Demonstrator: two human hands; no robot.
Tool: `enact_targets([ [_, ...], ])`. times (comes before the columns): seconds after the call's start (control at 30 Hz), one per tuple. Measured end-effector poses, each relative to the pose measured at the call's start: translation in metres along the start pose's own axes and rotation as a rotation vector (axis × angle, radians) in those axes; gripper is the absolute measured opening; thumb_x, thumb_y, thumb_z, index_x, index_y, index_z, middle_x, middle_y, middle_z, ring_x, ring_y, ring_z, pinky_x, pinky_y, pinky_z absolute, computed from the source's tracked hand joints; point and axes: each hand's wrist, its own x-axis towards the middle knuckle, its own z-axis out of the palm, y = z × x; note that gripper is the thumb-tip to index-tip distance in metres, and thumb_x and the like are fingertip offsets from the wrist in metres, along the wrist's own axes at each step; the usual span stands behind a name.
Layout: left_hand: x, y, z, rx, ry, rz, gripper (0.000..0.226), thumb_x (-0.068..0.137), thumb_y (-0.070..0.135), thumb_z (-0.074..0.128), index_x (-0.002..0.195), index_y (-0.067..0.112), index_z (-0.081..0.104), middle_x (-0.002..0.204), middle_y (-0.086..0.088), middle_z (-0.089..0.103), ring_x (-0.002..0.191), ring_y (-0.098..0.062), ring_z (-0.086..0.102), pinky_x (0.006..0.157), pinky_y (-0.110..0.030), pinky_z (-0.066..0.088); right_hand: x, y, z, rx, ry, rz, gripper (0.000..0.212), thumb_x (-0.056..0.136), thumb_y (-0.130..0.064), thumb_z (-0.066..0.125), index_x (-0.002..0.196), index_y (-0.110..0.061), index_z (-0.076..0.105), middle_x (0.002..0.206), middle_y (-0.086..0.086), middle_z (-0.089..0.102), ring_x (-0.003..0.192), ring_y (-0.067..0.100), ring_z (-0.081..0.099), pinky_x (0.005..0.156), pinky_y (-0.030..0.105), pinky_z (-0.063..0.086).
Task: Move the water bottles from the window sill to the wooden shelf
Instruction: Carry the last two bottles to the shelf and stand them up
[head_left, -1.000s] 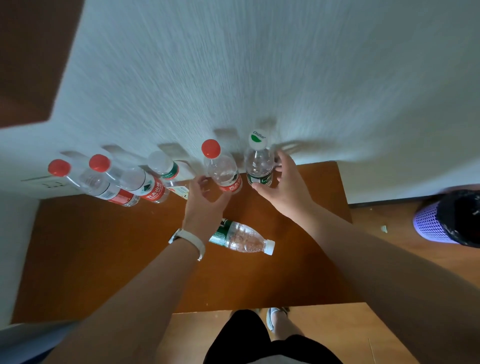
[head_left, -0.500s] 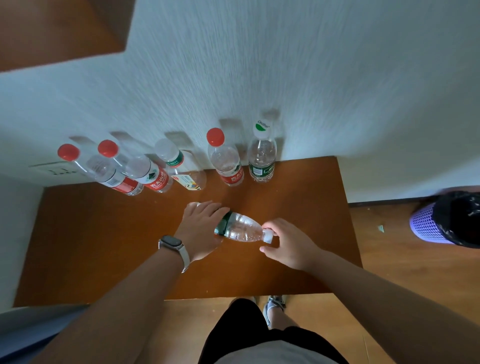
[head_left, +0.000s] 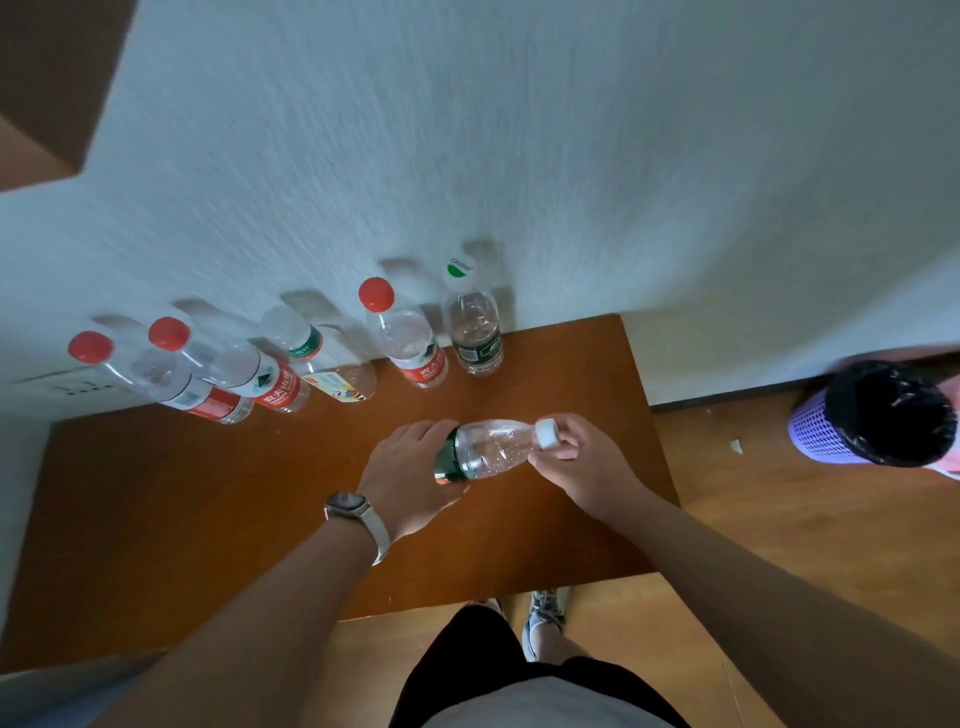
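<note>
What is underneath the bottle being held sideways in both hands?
The brown wooden shelf lies below the sideways bottle. The left hand wraps its base and the right hand pinches the cap, so whether it touches the wood is hidden.

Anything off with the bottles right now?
One bottle is sideways over the wooden shelf: the left hand grips its base, the right hand pinches its white cap. The other five bottles stand upright along the wall. No spill visible.
</note>
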Motion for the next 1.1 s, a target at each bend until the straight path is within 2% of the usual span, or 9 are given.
enact_targets([
  [0.13,0.019,0.031,-0.002,-0.244,-0.047,-0.079,0.066,0.076,0.049,0.076,0.133,0.035,0.047,0.122,0.013,0.058,0.11,-0.013,0.053,0.093,-0.033,0.047,-0.002,-0.012,-0.02,0.076,0.048,-0.007,0.035,0.088,-0.034,0.069,0.116,-0.038,0.05,0.106,-0.027,0.06,0.096,-0.006,0.059,0.076,0.012,0.042],
  [0.23,0.038,0.057,-0.002,-0.523,-0.074,-0.121,0.065,0.072,0.048,0.079,0.128,0.039,0.048,0.114,0.018,0.061,0.099,-0.008,0.061,0.085,-0.033,0.055,0.0,-0.017,-0.031,0.096,0.068,-0.036,0.038,0.088,-0.042,0.067,0.121,-0.04,0.049,0.113,-0.024,0.06,0.101,-0.005,0.059,0.08,0.017,0.044],
  [0.37,0.066,0.089,-0.008,-0.738,-0.065,-0.104,0.062,0.075,0.034,0.083,0.13,0.03,0.053,0.114,0.015,0.066,0.102,-0.004,0.063,0.084,-0.024,0.054,0.01,-0.025,-0.046,0.113,0.115,-0.084,0.034,0.091,-0.042,0.063,0.123,-0.036,0.051,0.114,-0.022,0.062,0.101,-0.009,0.059,0.082,0.016,0.043],
  [0.5,0.093,0.109,-0.008,-0.757,0.032,-0.092,0.059,0.076,0.038,0.081,0.129,0.032,0.055,0.114,0.016,0.067,0.102,-0.004,0.065,0.089,-0.032,0.056,0.024,-0.033,-0.064,0.15,0.169,-0.092,0.03,0.092,-0.038,0.061,0.119,-0.044,0.05,0.111,-0.027,0.06,0.098,-0.017,0.056,0.079,0.013,0.041],
  [0.67,0.113,0.128,-0.01,-0.712,0.149,-0.094,0.042,0.081,0.038,0.072,0.117,0.043,0.051,0.103,0.017,0.067,0.091,-0.004,0.066,0.08,-0.036,0.058,0.048,-0.036,-0.081,0.177,0.23,-0.147,0.034,0.089,-0.031,0.068,0.12,-0.039,0.056,0.114,-0.02,0.063,0.103,-0.006,0.06,0.088,0.021,0.048],
  [0.77,0.125,0.131,-0.01,-0.724,0.166,-0.121,0.048,0.079,0.036,0.07,0.122,0.043,0.05,0.102,0.018,0.068,0.089,-0.005,0.067,0.078,-0.039,0.058,0.06,-0.037,-0.087,0.183,0.226,-0.139,0.04,0.088,-0.029,0.07,0.123,-0.036,0.053,0.117,-0.014,0.062,0.096,-0.009,0.062,0.078,0.014,0.048],
  [0.9,0.13,0.131,-0.007,-0.779,0.192,-0.134,0.051,0.084,0.035,0.069,0.131,0.043,0.048,0.106,0.02,0.069,0.095,0.001,0.066,0.081,-0.031,0.056,0.071,-0.04,-0.088,0.175,0.228,-0.142,0.047,0.088,-0.029,0.069,0.132,-0.03,0.051,0.118,-0.014,0.062,0.097,-0.007,0.062,0.078,0.013,0.048],
  [1.03,0.133,0.13,0.0,-0.859,0.247,-0.213,0.041,0.083,0.028,0.073,0.117,0.04,0.053,0.105,0.018,0.068,0.093,0.0,0.066,0.081,-0.03,0.057,0.08,-0.037,-0.084,0.166,0.21,-0.156,0.046,0.087,-0.029,0.069,0.131,-0.029,0.053,0.121,-0.012,0.062,0.104,0.001,0.061,0.081,0.018,0.049],
  [1.1,0.135,0.129,0.004,-0.911,0.255,-0.254,0.044,0.083,0.024,0.076,0.115,0.039,0.05,0.107,0.016,0.067,0.095,-0.002,0.067,0.082,-0.03,0.057,0.085,-0.034,-0.082,0.167,0.195,-0.147,0.049,0.087,-0.032,0.068,0.133,-0.027,0.052,0.123,-0.012,0.061,0.107,0.003,0.061,0.083,0.02,0.049],
])
